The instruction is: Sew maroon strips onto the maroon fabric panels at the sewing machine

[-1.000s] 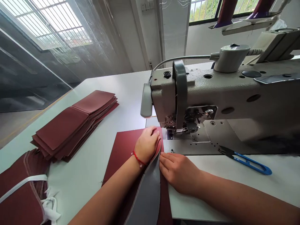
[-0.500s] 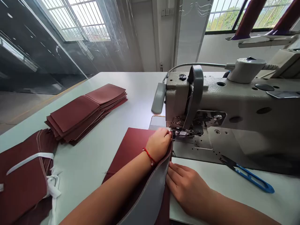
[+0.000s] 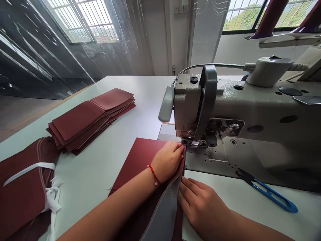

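Two layers of maroon leather (image 3: 136,160) lie at the sewing machine (image 3: 193,110), their right edges together by the presser foot (image 3: 184,142). The upper layer curls over near me and shows its grey backing (image 3: 163,211). My left hand (image 3: 167,160), with a red string bracelet at the wrist, is closed on the top layer just before the foot, its fingertips bunched at the edge. Lower down, my right hand (image 3: 198,201) grips the layers' right edge, fingers together and thumb hidden. The needle tip is hidden from view.
Blue thread snips (image 3: 272,195) lie right of my right hand. A stack of maroon leather panels (image 3: 92,117) stands at the left, with a bundle of maroon pieces (image 3: 22,190) and white ties nearer me. Thread cones (image 3: 269,18) stand at the back right.
The view has shifted slightly. My left wrist has moved a little left, and the curled grey-backed flap sits somewhat lower. Both hands keep their hold on the leather.
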Action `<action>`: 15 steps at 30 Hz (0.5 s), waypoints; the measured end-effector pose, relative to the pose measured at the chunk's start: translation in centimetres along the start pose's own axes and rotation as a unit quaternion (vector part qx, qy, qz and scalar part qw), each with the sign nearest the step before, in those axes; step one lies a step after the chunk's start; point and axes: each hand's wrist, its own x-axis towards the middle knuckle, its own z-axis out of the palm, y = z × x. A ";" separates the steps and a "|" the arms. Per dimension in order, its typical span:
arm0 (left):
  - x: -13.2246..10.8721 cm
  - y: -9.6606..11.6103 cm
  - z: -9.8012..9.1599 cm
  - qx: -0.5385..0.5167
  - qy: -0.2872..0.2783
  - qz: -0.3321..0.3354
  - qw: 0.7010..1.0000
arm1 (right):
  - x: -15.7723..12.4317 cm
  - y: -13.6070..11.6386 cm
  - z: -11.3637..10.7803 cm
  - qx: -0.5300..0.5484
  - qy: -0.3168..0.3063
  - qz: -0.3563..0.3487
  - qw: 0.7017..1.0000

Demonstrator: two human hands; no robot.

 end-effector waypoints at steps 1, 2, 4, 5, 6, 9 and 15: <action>-0.2 0.0 -0.1 -0.010 0.002 -0.001 1.000 | 0.0 0.0 0.0 -0.003 0.006 0.000 1.000; -0.3 0.1 -0.2 -0.017 0.002 -0.004 1.000 | 0.0 0.0 0.0 -0.005 0.011 -0.001 1.000; -0.4 0.3 -0.3 -0.029 0.000 -0.016 0.999 | 0.0 0.0 -0.1 -0.007 0.015 -0.003 1.000; -0.4 0.3 -0.3 -0.033 -0.002 -0.019 0.999 | 0.0 0.1 -0.1 -0.006 0.013 -0.003 1.000; -0.4 0.3 -0.4 -0.035 -0.002 -0.021 0.999 | -0.1 0.1 -0.1 -0.005 0.010 -0.003 1.000; -0.4 0.3 -0.3 -0.038 0.007 -0.016 0.999 | -0.1 0.2 -0.3 0.002 0.002 -0.001 1.000; -0.3 0.1 -0.3 -0.030 0.013 -0.015 0.999 | -0.2 0.4 -0.5 0.003 -0.038 -0.010 0.999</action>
